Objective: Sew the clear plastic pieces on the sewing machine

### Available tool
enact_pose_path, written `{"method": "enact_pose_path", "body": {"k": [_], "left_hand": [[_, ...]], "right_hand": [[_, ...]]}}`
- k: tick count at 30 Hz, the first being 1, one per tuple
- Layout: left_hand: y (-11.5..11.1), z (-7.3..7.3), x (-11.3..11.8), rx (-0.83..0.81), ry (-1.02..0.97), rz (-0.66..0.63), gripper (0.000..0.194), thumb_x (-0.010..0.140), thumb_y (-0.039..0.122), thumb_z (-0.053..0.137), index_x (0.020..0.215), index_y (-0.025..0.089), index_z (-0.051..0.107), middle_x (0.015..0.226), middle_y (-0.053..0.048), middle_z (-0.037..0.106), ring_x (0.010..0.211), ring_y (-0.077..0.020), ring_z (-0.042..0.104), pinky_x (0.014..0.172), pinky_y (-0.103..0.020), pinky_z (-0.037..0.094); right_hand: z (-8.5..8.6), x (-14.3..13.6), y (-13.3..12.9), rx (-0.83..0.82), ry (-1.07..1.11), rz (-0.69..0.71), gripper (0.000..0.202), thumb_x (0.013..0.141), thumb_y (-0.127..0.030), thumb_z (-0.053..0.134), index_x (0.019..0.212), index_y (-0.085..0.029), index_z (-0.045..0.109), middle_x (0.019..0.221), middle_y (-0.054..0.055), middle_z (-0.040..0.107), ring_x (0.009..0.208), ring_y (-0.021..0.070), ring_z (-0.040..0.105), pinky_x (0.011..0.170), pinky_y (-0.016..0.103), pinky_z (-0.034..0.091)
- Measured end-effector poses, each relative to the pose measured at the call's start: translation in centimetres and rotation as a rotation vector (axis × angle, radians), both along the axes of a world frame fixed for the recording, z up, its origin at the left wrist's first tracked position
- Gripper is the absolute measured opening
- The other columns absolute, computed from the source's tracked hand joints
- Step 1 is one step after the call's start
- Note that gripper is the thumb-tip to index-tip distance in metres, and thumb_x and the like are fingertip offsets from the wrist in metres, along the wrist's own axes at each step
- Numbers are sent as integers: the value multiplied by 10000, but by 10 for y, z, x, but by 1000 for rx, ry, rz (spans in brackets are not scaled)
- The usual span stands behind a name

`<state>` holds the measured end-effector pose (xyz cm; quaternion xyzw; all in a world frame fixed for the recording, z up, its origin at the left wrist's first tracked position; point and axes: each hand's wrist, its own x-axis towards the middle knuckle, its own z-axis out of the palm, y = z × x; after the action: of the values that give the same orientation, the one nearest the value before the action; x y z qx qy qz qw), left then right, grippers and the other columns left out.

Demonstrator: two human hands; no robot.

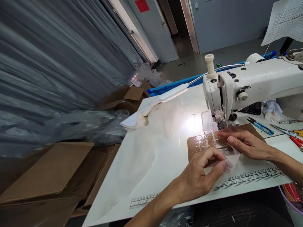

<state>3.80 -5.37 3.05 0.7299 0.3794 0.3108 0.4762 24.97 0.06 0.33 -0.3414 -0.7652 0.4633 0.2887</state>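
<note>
A thin, sheer pale fabric (233, 160) lies over the front edge of a brown taped board (197, 144), just in front of the needle area of a white sewing machine (267, 78). My left hand (205, 171) pinches the fabric between thumb and index finger. Higher and to the right, my right hand (248, 143) rests on the fabric and board, fingers pointing left toward the presser foot; its fingertips are partly blurred, and whether they grip anything is unclear. A lit lamp (174, 93) shines on the white table (165, 164).
Blue snips (261, 126) and red-handled scissors (295, 142) lie right of the machine head. White fabric (133, 121) sits at the table's left edge. Printed rulers run along the front. Cardboard boxes (47, 170) stand at left, and a bin (292, 201) is at lower right.
</note>
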Motion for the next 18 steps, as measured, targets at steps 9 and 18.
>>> {"method": "enact_pose_path", "body": {"k": [9, 18], "left_hand": [[37, -28, -40, 117, 298, 378, 211, 887, 349, 567, 1025, 190, 542, 734, 12, 639, 618, -115, 600, 565, -233, 505], [104, -20, -34, 572, 738, 222, 231, 948, 235, 397, 1104, 209, 565, 1189, -84, 588, 1020, -231, 608, 799, -348, 529]], "right_hand": [[-5, -7, 3, -546, -115, 111, 480, 873, -398, 627, 1281, -153, 565, 671, 2, 660, 518, 135, 595, 487, 252, 485], [-5, -7, 21, 79, -555, -204, 228, 897, -361, 550, 941, -166, 660, 681, 40, 633, 599, 174, 562, 570, 299, 394]]}}
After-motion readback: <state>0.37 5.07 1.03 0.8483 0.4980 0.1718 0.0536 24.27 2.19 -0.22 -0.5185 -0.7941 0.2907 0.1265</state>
